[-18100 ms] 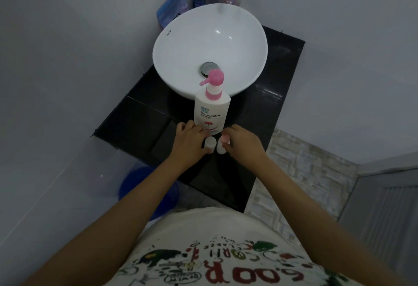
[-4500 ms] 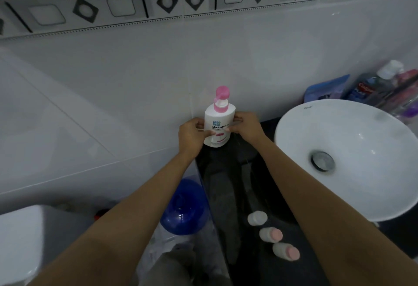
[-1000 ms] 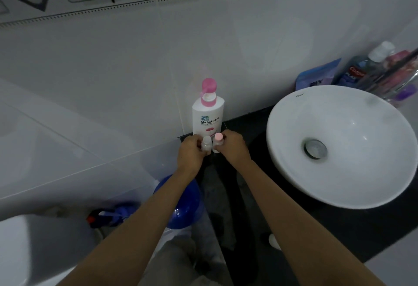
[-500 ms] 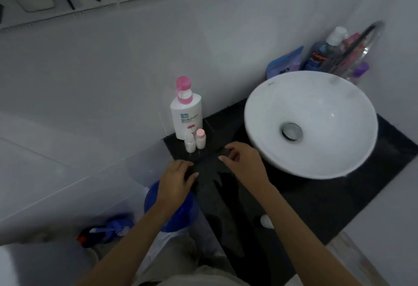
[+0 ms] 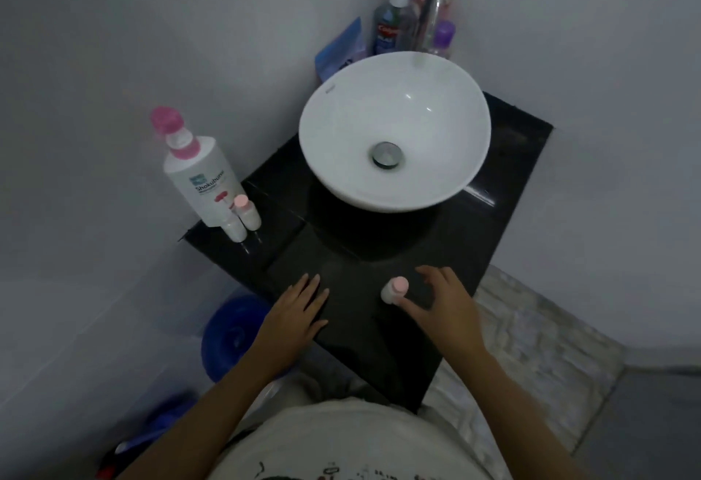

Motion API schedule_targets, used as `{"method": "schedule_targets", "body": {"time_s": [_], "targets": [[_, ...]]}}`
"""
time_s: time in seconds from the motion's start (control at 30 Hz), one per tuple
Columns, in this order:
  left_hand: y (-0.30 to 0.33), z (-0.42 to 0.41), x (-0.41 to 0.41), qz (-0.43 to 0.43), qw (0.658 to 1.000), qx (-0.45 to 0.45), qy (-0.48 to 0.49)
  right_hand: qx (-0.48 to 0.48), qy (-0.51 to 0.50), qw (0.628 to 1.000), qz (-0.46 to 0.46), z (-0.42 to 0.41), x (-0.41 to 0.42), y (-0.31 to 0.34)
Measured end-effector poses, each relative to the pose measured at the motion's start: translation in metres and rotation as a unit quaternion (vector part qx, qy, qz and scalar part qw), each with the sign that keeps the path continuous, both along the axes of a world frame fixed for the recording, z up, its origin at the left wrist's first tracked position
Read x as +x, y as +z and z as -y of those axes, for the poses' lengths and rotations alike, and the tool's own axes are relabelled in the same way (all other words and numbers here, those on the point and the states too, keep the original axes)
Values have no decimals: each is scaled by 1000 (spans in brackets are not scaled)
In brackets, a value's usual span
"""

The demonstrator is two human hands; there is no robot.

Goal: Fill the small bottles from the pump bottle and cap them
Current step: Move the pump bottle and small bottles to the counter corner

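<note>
A tall white plastic pump bottle with a pink pump top [image 5: 205,180] stands at the far left corner of the shiny black counter [image 5: 504,176], at about ten o'clock from the hands. It looks tipped in this wide view, with its top toward the wall and its long side running up and down. Touching its front are two small white bottles. One has a pink cap [image 5: 248,212]. The other one [image 5: 233,229] sits in front of the big bottle's label, and its top is hard to make out.

A third small white bottle with a pink cap [image 5: 394,290] is near the front edge, at about one o'clock from the left hand. It stands with its cap pointing up toward the camera. The right hand [image 5: 442,309] curls loosely around it with fingers spread, thumb tip against its bottom side. I cannot tell if it is gripped yet.

The left hand [image 5: 299,312] lies flat and open on the counter, holding nothing.

The round white sink bowl [image 5: 330,161] sits at twelve o'clock. Things behind it are blurry.
</note>
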State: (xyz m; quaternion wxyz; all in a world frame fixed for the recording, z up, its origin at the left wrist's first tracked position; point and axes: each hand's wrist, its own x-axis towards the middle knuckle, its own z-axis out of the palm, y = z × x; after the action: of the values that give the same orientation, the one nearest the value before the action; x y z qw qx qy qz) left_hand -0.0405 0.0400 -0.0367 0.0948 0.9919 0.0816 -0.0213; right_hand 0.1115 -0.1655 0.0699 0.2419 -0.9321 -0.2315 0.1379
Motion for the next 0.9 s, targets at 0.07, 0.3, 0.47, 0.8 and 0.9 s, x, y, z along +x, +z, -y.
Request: {"method": "schedule_targets", "body": {"time_s": [0.07,0.3,0.47,0.8,0.9], "targets": [[-1,3,1,-14,1000,-1,-10,-26,-20,999,-36,4,-4,-6],[-2,12,1,-41,998,-11,-36,-14,-45,994,-94,6,-9,-26],[-1,18,-1,-49,997,-7,-50,12,-25,996,-85,-7,-10,-21],[-7,12,-1,-2,998,26,-58,96,145,980,-100,-145,26,6],[-5,7,-2,-10,999,13,-41,87,173,975,-107,-189,32,11]]}}
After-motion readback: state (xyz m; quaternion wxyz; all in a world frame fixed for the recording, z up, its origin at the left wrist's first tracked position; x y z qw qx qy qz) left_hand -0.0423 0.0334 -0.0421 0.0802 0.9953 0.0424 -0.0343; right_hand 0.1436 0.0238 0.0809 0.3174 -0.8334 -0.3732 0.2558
